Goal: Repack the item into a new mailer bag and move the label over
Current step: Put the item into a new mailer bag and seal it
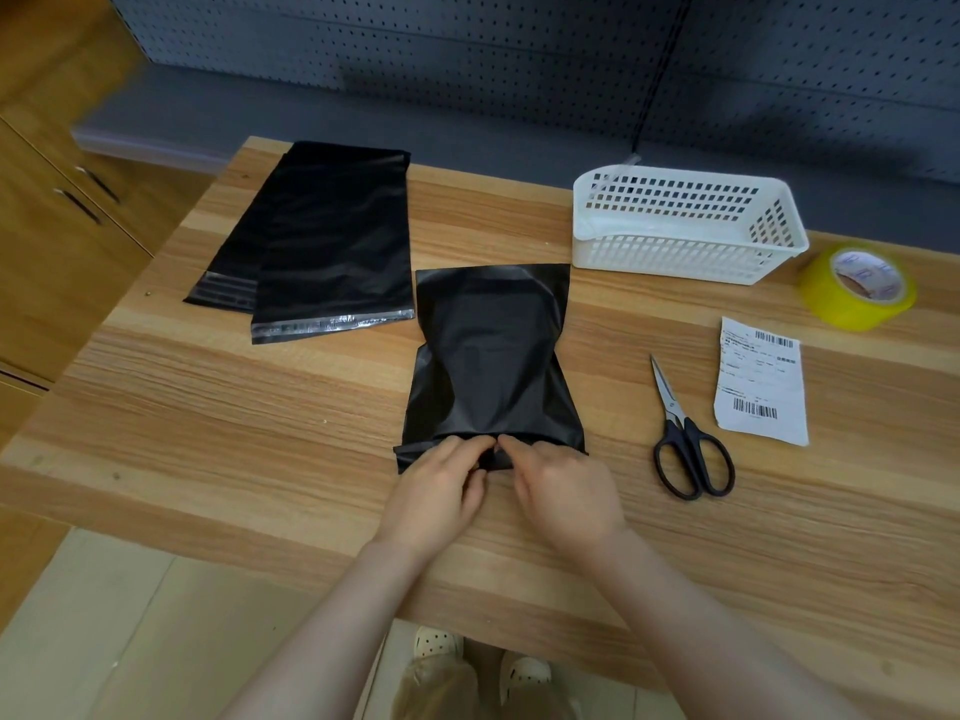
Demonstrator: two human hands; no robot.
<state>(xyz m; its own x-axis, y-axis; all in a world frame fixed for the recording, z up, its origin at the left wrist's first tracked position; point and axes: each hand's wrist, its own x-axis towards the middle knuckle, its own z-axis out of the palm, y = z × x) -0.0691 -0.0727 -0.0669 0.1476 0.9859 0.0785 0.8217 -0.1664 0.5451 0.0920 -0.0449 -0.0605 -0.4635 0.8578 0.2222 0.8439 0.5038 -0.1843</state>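
A filled black mailer bag (491,350) lies in the middle of the wooden table (208,407), bulging over what is inside. Its near flap is folded over. My left hand (441,491) and my right hand (563,491) sit side by side on that flap, fingertips meeting at its middle and pinching the fold. A white shipping label (761,379) with barcodes lies loose on the table to the right. Flat black mailer bags (322,241) with adhesive strips lie at the back left.
Black-handled scissors (685,439) lie shut between the bag and the label. A white perforated basket (680,223) stands at the back right, with a yellow tape roll (857,288) beside it. A pegboard wall rises behind the table and a wooden cabinet stands to the left.
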